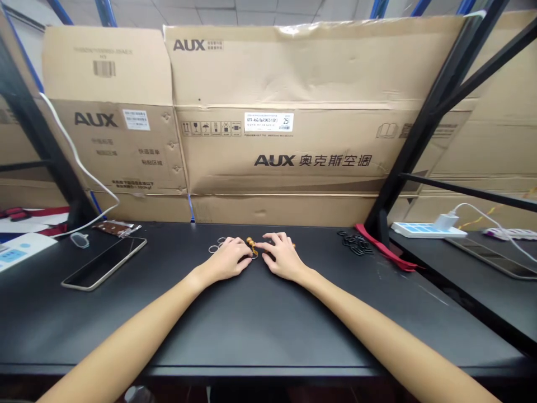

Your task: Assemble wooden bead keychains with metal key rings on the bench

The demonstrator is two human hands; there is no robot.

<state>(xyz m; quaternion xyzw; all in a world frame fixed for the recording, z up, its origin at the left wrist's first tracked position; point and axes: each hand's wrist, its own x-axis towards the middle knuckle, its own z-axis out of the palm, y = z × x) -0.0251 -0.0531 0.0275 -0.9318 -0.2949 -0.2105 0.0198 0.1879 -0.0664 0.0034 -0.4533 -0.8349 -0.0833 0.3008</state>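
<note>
A small golden beaded charm (251, 243) lies on the black tabletop between my two hands. What looks like a thin metal ring shows at its lower end. My left hand (229, 259) rests palm down just left of it, fingers bent, thumb a little apart, the fingertips close to the charm. Several silver metal rings (213, 248) lie behind this hand, partly covered by it. My right hand (283, 257) is palm down on the other side with its fingers spread, the index fingertip at the charm. Another golden bit (294, 245) peeks out beyond the right hand, mostly hidden.
A phone (104, 264) and a brown packet (115, 228) lie to the left. Several black clip-like pieces (356, 243) and a red strap (386, 250) are on the right. Cardboard (319, 129) walls the back. Black metal frame posts (423, 134) stand at both sides.
</note>
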